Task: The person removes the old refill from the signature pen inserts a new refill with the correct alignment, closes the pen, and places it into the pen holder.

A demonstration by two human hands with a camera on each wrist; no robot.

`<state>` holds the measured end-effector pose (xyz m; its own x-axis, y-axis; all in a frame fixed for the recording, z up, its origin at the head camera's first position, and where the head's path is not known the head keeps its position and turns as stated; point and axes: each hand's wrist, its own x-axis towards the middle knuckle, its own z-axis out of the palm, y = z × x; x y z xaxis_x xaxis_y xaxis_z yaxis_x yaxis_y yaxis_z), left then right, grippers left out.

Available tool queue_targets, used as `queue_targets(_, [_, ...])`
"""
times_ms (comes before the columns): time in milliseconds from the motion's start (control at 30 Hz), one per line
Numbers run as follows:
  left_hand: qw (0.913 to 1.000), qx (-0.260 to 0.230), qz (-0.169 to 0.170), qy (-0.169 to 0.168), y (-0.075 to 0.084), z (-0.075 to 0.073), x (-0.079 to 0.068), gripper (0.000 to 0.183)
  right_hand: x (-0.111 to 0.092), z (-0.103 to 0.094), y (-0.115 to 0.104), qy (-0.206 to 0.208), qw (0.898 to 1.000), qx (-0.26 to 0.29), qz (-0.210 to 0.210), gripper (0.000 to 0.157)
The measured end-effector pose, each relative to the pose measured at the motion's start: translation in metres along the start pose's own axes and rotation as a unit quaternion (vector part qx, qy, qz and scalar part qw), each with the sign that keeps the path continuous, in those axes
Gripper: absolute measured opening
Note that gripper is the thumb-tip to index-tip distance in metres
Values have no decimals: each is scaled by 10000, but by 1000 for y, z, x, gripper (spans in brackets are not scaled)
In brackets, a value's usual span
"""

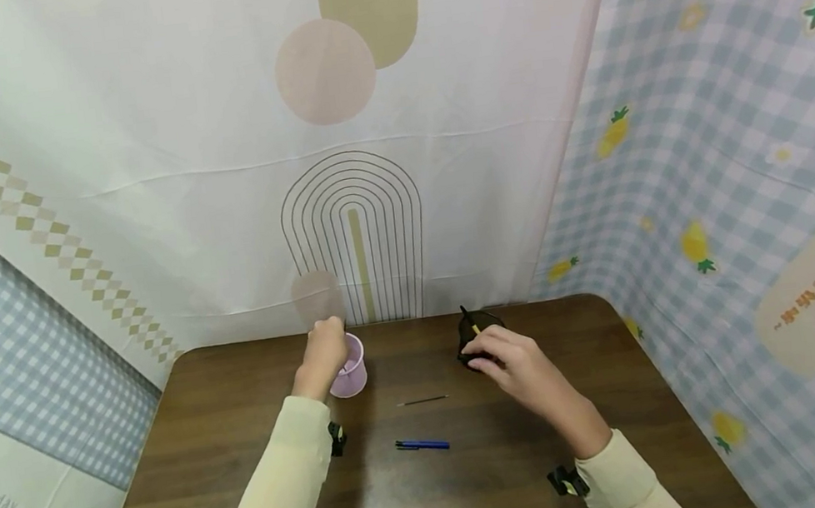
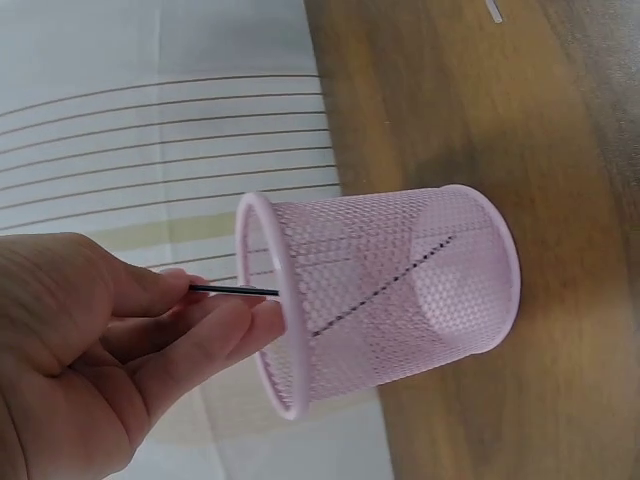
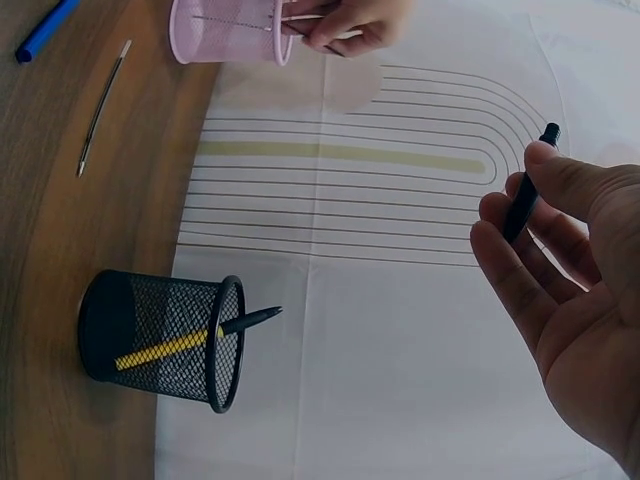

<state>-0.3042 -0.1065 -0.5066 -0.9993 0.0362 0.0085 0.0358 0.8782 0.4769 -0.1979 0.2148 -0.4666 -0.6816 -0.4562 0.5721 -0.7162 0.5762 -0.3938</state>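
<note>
My left hand [image 2: 120, 340] pinches a thin black pen refill [image 2: 235, 290] at the mouth of a pink mesh pen cup [image 2: 400, 290]. Inside that cup, a slanted dark stick [image 2: 385, 285] shows through the mesh. Held between thumb and fingertips of my right hand [image 3: 570, 240] is a short dark pen [image 3: 522, 200]; in the head view this hand overlaps the front of a black mesh pen cup [image 3: 165, 325]. A yellow and black pen [image 3: 170, 350] leans in the black cup, its dark end sticking out above the rim.
Between the two cups, a loose pen refill [image 1: 423, 401] lies on the brown table [image 1: 247, 440]. Closer to me lies a blue pen [image 1: 423, 445]. A pale printed cloth [image 1: 226, 249] hangs along the table's back edge, and a checked cloth [image 1: 679, 256] hangs at the right.
</note>
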Motion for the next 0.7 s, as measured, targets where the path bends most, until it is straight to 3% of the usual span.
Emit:
queue_targets(400, [9941,64,751,784,9,-11,-16,10,2,-3,0,55,9999,-99,-68,20])
queue_targets(700, [9882,-66,973,1179,10,-13,-25,21,4,-4,2,211,9996,-118,-173,22])
